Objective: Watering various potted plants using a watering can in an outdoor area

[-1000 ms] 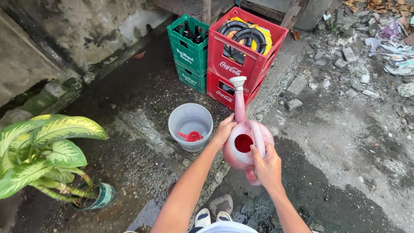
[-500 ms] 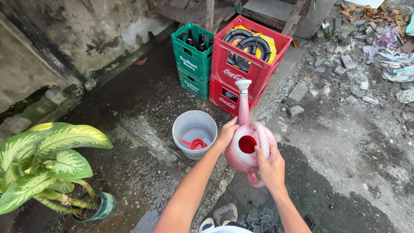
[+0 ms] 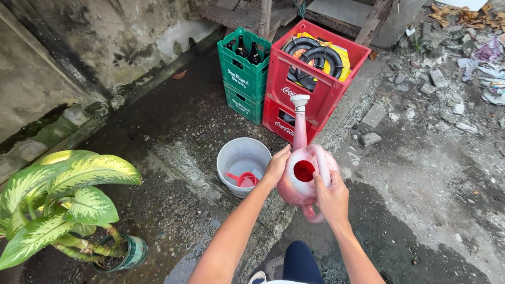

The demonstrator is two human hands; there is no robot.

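I hold a pink watering can (image 3: 305,176) in both hands — left hand (image 3: 276,165) cupping its side, right hand (image 3: 332,199) gripping the rear — above wet concrete beside a white bucket (image 3: 243,158); the potted plant (image 3: 63,200) stands well apart, unwatered as yet.

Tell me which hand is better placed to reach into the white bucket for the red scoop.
Left, probably. The left hand grips the side of the pink watering can that faces the white bucket, with the red scoop just beside it. The right hand holds the can's far side, near its handle.
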